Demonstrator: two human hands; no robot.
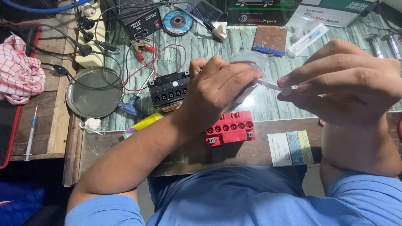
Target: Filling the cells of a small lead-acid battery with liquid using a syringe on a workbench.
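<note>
At centre frame, above the surface (234, 150), the left hand (217, 90) closes its grip round a clear plastic container (251, 62), steadying it while the right hand (347, 77) pinches a white syringe-like tube (274, 86) at its mouth, over the red battery cover (230, 127).

The left hand (217, 90) hides most of the clear plastic piece (251, 62) it grips and part of the black battery (169, 90). The right hand (347, 81) covers the syringe's (272, 86) far end; the red-checked cloth (19, 69) runs off frame.
</note>
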